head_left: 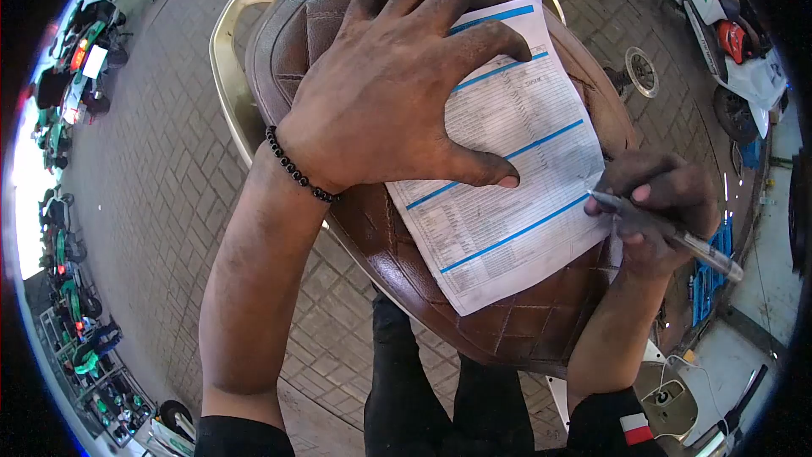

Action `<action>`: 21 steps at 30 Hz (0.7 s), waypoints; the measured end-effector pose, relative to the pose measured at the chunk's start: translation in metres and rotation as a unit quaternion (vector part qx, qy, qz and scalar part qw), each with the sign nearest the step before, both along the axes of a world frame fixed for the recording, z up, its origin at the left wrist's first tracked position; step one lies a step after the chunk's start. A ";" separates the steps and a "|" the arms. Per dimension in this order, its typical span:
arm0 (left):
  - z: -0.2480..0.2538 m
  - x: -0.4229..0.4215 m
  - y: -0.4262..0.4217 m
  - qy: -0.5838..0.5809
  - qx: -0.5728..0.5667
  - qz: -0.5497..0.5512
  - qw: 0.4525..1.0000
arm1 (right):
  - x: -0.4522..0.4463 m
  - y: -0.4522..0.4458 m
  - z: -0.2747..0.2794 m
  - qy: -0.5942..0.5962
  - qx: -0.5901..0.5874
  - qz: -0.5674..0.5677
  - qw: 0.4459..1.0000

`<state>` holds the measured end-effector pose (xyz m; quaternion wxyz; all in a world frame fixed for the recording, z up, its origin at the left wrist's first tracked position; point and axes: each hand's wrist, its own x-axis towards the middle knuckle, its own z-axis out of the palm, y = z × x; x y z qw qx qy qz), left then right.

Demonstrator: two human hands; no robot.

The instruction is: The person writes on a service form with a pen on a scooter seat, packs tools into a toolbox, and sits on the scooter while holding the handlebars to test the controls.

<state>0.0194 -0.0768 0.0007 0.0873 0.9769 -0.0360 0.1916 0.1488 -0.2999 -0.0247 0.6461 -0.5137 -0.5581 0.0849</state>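
A printed paper form (507,195) with blue bands and small rows of text lies on a brown quilted seat (541,322). My left hand (397,76) rests on the paper's left and upper part, fingers spread, a black bead bracelet (292,171) at the wrist. In my right hand (668,203) is a pen (702,252), gripped between thumb and fingers. Its tip points left, close to the form's right edge near the lowest blue band. Whether the tip touches the paper I cannot tell.
Cream plastic armrests (228,59) show around the seat. Parked motorbikes (85,59) line the left side on brick paving (169,186). At the right stand another motorbike with a wheel (734,114), a round metal part (642,72) and blue items (710,275).
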 end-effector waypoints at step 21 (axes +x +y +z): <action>0.000 -0.056 -0.087 0.068 -0.117 0.182 0.974 | -0.013 0.020 -0.002 -0.066 -0.013 -0.097 0.993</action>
